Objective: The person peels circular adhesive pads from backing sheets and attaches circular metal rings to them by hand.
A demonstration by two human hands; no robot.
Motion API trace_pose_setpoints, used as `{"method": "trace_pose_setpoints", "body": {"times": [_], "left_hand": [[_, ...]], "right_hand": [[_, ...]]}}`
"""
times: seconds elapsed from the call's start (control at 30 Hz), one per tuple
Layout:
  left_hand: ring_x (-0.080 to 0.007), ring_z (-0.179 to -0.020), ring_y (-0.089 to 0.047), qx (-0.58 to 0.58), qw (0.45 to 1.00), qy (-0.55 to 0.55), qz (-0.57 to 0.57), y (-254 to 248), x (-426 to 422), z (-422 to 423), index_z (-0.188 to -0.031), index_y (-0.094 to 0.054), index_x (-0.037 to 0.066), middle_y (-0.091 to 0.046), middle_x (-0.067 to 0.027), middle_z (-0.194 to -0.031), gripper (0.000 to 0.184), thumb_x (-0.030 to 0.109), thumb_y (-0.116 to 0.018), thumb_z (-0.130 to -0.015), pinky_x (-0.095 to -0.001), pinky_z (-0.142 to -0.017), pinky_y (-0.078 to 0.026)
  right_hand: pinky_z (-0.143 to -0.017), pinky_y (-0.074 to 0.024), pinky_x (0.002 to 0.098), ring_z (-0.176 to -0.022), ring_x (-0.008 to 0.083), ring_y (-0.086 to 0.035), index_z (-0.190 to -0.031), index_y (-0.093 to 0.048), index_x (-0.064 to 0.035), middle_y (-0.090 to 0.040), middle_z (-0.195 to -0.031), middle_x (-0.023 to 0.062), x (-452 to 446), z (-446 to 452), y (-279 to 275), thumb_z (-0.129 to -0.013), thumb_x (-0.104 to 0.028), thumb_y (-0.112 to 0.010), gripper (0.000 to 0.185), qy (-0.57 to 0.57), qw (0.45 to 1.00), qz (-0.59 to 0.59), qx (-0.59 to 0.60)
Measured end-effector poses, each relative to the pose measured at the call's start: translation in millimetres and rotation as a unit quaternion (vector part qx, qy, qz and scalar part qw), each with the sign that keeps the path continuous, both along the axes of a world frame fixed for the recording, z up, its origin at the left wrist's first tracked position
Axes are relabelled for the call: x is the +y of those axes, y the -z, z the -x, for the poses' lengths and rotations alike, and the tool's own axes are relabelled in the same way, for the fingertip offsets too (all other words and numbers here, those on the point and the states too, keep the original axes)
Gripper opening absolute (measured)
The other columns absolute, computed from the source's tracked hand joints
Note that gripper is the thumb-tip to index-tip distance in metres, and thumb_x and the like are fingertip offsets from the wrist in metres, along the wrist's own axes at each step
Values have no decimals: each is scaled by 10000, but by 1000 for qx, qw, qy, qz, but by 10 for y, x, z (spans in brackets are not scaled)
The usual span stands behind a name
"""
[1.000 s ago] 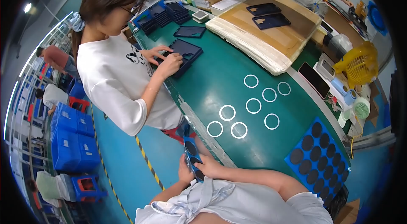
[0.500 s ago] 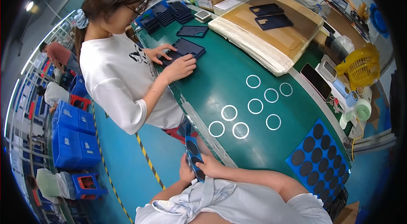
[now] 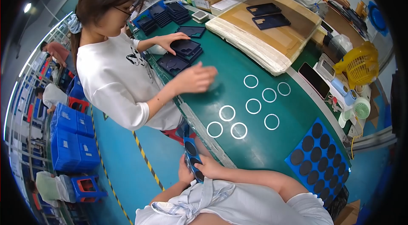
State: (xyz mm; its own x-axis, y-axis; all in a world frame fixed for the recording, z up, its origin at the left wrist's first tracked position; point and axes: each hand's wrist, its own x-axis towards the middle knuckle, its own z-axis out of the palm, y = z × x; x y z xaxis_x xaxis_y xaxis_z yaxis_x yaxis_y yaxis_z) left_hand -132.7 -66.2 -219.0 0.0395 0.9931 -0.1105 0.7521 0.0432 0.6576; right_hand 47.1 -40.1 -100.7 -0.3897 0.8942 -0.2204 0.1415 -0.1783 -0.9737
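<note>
My left hand [image 3: 185, 172] grips the left edge of a blue strip [image 3: 188, 141] with black round discs on it. From the other side my right hand [image 3: 210, 168] holds the same strip, its fingers at a lower disc. The strip stands upright close to my body, just off the table's near edge, and its lower end is partly hidden by my hands. Several white rings [image 3: 227, 113] lie spread on the green table [image 3: 250, 148]. A larger blue sheet [image 3: 296, 157] with rows of black discs rests at the table's right edge.
A co-worker [image 3: 114, 67] at the left handles dark phone-case-shaped trays [image 3: 185, 49]. A wrapped board [image 3: 272, 25] with two dark cases [image 3: 271, 21] sits at the back. A phone [image 3: 314, 80] and a yellow fan [image 3: 361, 64] are at right. Blue bins [image 3: 72, 140] stand on the floor.
The co-worker's right hand has lifted off the trays and moved toward the rings, while their left hand shifted back. My hands and the strip look nearly still; the view has shifted slightly.
</note>
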Motion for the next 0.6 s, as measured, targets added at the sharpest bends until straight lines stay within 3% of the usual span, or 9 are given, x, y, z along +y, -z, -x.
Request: {"method": "trace_pose_setpoints", "body": {"times": [0.6], "left_hand": [[-382,-978,-462,5,1000,1,-5,29,0,14,-1239,-152,59,-383,-230,-1152,771,270,-617,-662,-396,-814,-389]], "right_hand": [[-748,-395,343,-843,291,-532,-969,-477,-5,-552,-882,176,8,8,-21,-787,-105,-482,208,0,1000,18,-7]]}}
